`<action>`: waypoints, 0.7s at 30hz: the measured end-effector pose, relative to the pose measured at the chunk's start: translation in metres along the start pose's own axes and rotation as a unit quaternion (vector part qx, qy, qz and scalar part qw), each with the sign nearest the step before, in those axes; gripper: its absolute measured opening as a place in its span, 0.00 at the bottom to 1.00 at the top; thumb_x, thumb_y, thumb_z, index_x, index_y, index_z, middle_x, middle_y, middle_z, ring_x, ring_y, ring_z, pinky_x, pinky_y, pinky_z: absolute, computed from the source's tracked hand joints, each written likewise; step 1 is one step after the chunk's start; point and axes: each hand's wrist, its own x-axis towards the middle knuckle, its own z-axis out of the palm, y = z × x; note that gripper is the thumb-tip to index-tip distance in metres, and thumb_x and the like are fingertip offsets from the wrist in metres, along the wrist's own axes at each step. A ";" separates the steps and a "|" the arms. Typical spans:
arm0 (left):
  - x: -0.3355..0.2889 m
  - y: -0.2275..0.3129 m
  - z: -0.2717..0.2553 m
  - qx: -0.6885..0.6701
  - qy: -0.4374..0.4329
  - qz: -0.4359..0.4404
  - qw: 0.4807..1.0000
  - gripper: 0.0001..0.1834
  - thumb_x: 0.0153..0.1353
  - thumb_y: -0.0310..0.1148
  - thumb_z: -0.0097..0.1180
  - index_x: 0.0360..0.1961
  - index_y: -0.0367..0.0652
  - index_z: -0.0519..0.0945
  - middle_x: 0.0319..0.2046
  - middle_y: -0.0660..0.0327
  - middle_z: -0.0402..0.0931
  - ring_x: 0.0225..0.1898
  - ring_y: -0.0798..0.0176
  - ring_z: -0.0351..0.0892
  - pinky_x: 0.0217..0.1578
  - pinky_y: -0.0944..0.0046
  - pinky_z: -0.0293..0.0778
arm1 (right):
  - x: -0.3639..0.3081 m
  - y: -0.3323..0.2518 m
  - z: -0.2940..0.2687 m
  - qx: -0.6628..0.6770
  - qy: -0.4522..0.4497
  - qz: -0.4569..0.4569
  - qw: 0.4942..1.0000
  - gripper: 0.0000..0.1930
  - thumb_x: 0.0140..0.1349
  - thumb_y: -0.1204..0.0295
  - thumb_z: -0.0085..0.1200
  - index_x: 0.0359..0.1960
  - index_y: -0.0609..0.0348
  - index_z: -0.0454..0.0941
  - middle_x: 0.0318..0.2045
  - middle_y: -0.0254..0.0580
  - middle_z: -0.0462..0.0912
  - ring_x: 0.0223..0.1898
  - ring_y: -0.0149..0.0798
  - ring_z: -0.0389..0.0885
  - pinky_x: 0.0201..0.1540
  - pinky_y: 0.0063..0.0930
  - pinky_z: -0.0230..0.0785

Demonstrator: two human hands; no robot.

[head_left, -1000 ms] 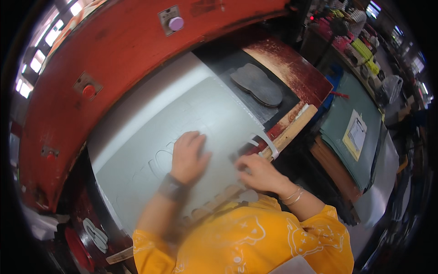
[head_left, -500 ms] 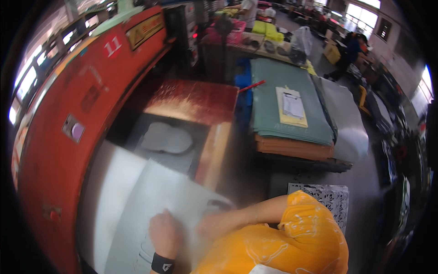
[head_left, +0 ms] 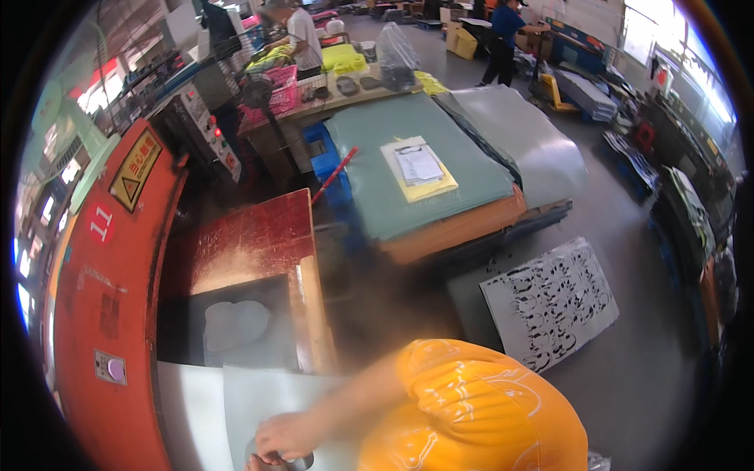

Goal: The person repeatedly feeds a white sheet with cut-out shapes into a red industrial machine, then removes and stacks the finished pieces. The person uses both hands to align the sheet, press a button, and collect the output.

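Observation:
A pale grey sheet (head_left: 255, 392) lies in front of me over a whitish surface (head_left: 188, 400). My right hand (head_left: 289, 436) is above the sheet near the lower edge, fingers curled down over a dark curved piece (head_left: 300, 463), which is partly hidden. Beside it only a bit of my left hand (head_left: 254, 464) shows; its grip is cut off by the picture's edge. Beyond the sheet, a light grey, double-lobed flat shape (head_left: 236, 323) rests on a black board (head_left: 279, 302).
An orange-red machine (head_left: 102, 306) stands at left, beside a worn red board (head_left: 251, 228). Stacked green-grey sheets (head_left: 353, 173) carry papers (head_left: 420, 166). A sheet riddled with cut-outs (head_left: 550, 302) lies at right. Two people (head_left: 302, 39) (head_left: 503, 39) are farther off.
The view has swung to the right, shifting the machine leftward in it. My right hand has come in beside my left, which has mostly dropped out of the picture.

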 end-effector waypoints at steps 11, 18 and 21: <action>0.050 0.052 -0.158 -0.206 0.013 0.083 0.975 0.18 0.68 0.40 0.48 0.48 0.36 0.74 0.32 0.61 0.73 0.32 0.65 0.70 0.30 0.63 0.68 | -0.017 0.074 0.086 -0.189 0.012 -0.151 0.970 0.19 0.52 0.59 0.55 0.44 0.55 0.78 0.46 0.44 0.78 0.55 0.54 0.70 0.57 0.51 0.60; 0.017 0.133 -0.169 -0.230 0.020 0.071 0.970 0.16 0.68 0.34 0.47 0.53 0.37 0.71 0.22 0.71 0.63 0.18 0.78 0.58 0.16 0.79 0.56 | -0.020 0.093 0.104 -0.170 0.065 -0.165 0.969 0.21 0.55 0.57 0.55 0.47 0.55 0.78 0.48 0.45 0.79 0.53 0.55 0.72 0.57 0.51 0.61; 0.009 0.146 -0.165 -0.128 0.059 0.087 0.986 0.19 0.67 0.37 0.49 0.55 0.37 0.70 0.24 0.70 0.65 0.19 0.76 0.60 0.17 0.77 0.59 | -0.017 0.084 0.099 -0.173 0.063 -0.173 0.968 0.23 0.55 0.56 0.56 0.49 0.56 0.78 0.49 0.46 0.79 0.53 0.55 0.72 0.58 0.52 0.61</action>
